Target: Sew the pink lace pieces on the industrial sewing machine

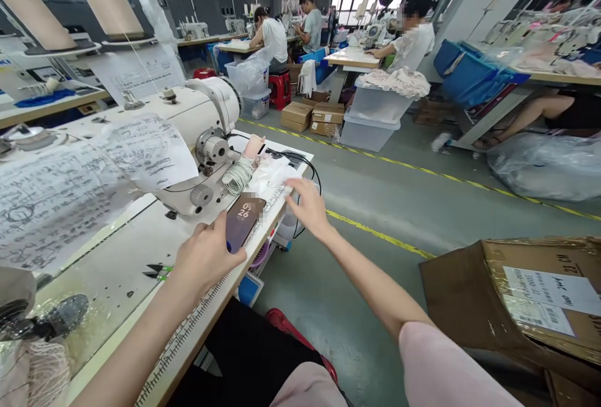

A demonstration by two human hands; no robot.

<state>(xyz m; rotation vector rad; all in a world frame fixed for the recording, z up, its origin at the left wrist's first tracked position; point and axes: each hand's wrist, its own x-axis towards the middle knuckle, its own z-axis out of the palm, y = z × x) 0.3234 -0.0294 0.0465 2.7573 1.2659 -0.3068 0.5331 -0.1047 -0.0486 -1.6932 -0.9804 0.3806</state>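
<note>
My left hand (pixel 204 257) is closed around the near end of a smartphone (pixel 244 222), its lit screen facing up. The phone is at the front edge of the sewing table (pixel 141 307), over a printed ruler strip. My right hand (pixel 310 206) is beside the table's far corner, thumb and fingers apart with nothing visible in them. Its fingertips are close to a crumpled white cloth or tissue (pixel 272 172); contact is unclear. Next to that lie a coil of pale green cord (pixel 238 175) and a peach thread spool (pixel 254 146). Green-handled thread snips (pixel 158 271) lie left of my left forearm.
A white sewing machine (pixel 183 109) with handwritten paper sheets (pixel 154 150) fills the left side. At lower right stands a large cardboard box (pixel 460 294). Black cables (pixel 319 175) hang off the table's far end. Several people work at machines beyond the yellow floor tape (pixel 389 238).
</note>
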